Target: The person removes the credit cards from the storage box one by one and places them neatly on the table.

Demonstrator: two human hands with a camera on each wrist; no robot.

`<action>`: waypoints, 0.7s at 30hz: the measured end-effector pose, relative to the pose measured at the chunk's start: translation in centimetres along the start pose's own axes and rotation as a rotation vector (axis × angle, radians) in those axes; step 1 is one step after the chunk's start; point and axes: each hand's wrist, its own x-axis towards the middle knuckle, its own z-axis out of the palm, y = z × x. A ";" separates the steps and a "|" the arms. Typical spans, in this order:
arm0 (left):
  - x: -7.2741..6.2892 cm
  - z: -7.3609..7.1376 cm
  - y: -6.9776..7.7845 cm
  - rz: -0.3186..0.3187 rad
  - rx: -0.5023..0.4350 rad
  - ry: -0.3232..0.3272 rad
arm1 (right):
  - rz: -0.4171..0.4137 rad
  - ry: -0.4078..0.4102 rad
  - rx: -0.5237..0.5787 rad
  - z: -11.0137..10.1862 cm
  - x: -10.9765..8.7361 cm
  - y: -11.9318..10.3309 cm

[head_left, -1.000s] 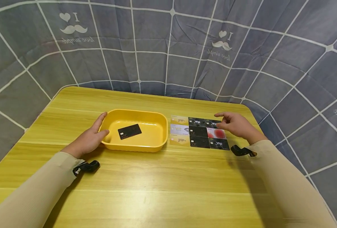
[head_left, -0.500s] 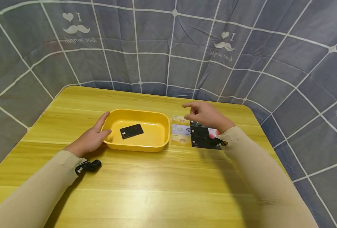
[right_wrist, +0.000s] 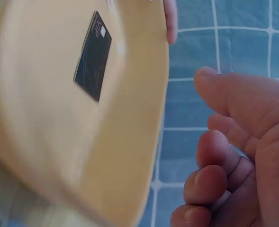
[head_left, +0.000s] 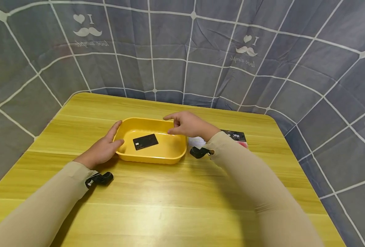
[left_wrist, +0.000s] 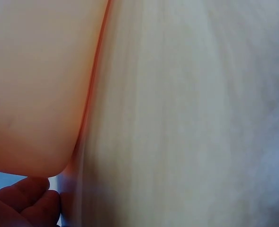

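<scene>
A yellow plastic basin point(head_left: 152, 160) stands on the table. One black VIP card point(head_left: 145, 141) lies flat on its floor. My left hand point(head_left: 100, 151) holds the basin's left end, with the thumb over the rim and the fingers along the outside wall. Over the right end of the basin hovers my right hand point(head_left: 190, 125), thumb out and fingers loosely bent. The right wrist view shows nothing between those fingers point(right_wrist: 212, 146). Behind the right forearm lie more cards point(head_left: 236, 135), laid side by side and mostly hidden by the sleeve.
A wood-grain table point(head_left: 145, 206) carries everything. Grey curtain point(head_left: 170, 41) with white grid lines hangs right behind its back edge and along both sides. A black wrist mount point(head_left: 199, 152) sticks out below each hand.
My right hand has swept left from above the cards to above the basin's right end. The left hand keeps its hold on the basin, and the card inside lies as before.
</scene>
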 end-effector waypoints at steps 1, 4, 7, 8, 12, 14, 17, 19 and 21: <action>0.0 0.0 0.0 0.003 0.001 0.001 | 0.000 -0.019 -0.004 0.3 0.5 -0.3; 0.0 -0.1 -0.1 0.011 0.003 0.001 | 0.000 -0.078 -0.017 1.1 1.8 -1.1; -0.1 -0.1 -0.1 0.021 0.003 -0.001 | 0.011 -0.132 -0.019 2.0 3.1 -1.5; -0.1 -0.1 -0.1 0.022 0.002 -0.003 | 0.012 -0.146 -0.023 2.2 3.6 -1.5; -0.1 -0.1 -0.2 0.022 -0.003 -0.001 | 0.021 -0.181 -0.028 3.2 5.0 -1.3; -0.1 -0.1 -0.2 0.024 -0.004 0.002 | 0.029 -0.190 -0.034 3.6 5.5 -1.1; -0.1 -0.1 -0.2 0.028 -0.006 0.004 | 0.050 -0.200 -0.037 4.1 6.1 -0.8; -0.1 -0.1 -0.2 0.029 -0.006 0.005 | 0.061 -0.210 -0.036 4.4 6.4 -0.7; -0.1 0.0 -0.3 0.024 -0.004 0.004 | 0.070 -0.223 -0.033 4.6 6.6 -0.5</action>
